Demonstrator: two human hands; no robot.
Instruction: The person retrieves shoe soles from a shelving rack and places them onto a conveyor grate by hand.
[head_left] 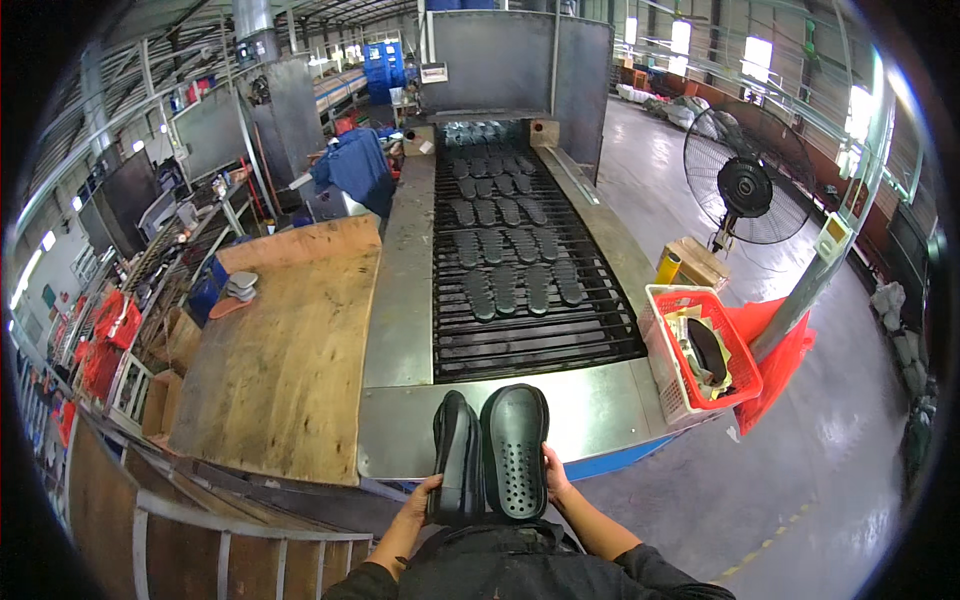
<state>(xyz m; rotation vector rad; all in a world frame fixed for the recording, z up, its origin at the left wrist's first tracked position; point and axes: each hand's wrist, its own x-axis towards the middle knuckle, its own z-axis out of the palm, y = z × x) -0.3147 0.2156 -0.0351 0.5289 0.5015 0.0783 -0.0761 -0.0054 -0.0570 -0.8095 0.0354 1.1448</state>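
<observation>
The person stands at the near end of a long conveyor point(530, 340), holding two black shoe soles upright side by side, just above the bare steel lip at its six o'clock edge. The left hand point(425, 495) is curled around the lower edge of the left sole point(456, 455), which is turned partly edge-on so its rim shows. The right hand point(555, 480) is closed on the lower right side of the right sole point(514, 450), whose flat face with rows of small holes is turned toward the viewer. The two soles touch along their inner edges, toes pointing to twelve o'clock.

Beyond them, the conveyor's black wire belt runs away toward twelve o'clock, carrying rows of dark soles point(505, 245) laid flat, four across, up to the mouth of a grey metal oven housing point(515, 65). The stretch of belt nearest the person is bare wire.

At nine o'clock from the hands lies a worn plywood table point(285, 360), with a small stack of pale soles point(238, 288) at its far left corner. At three o'clock a red plastic basket point(660, 370) hangs off the conveyor's side, holding papers and a dark sole. Farther off, near two o'clock, a large black pedestal fan point(748, 185) stands on the concrete floor point(800, 470).
</observation>
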